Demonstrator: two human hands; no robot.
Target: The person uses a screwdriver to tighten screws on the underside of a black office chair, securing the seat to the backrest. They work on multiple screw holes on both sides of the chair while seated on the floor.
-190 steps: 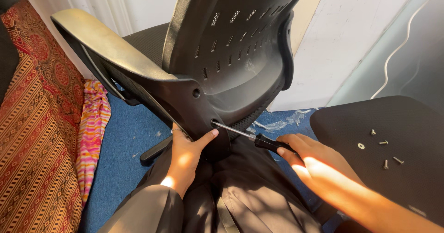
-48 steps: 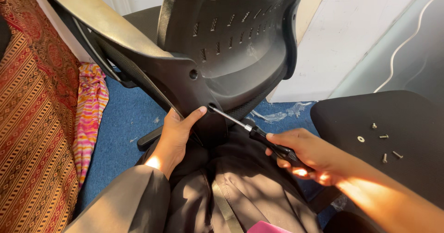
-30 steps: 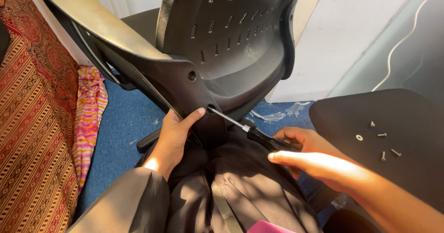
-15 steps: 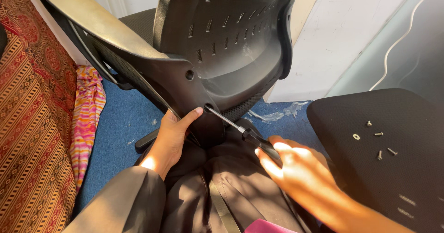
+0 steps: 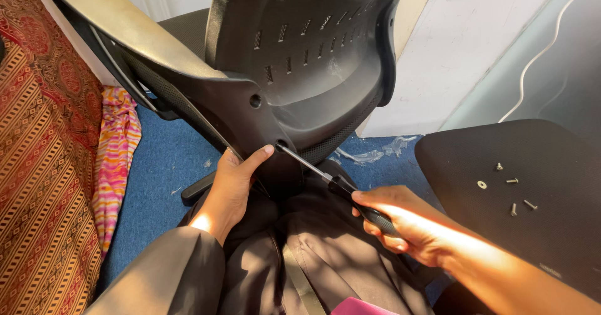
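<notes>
A black plastic office chair back (image 5: 300, 58) with a grey armrest (image 5: 131, 33) leans over my lap. My left hand (image 5: 235, 183) grips its lower edge, with the thumb stretched up beside a screw hole. A black-handled screwdriver (image 5: 332, 180) is held in my right hand (image 5: 404, 224); its metal tip sits in that hole at the bottom of the chair back. Another hole (image 5: 255, 101) shows higher up on the shell.
A black seat base (image 5: 538, 227) lies at the right with several loose screws and a washer (image 5: 510, 193) on it. Patterned red and pink fabric (image 5: 56, 183) lies at the left. Blue carpet (image 5: 163, 165) lies below, a white wall (image 5: 463, 52) behind.
My right hand shifted its grip along the screwdriver handle and turned it while the tip stayed in the hole. The left hand kept its hold on the chair back.
</notes>
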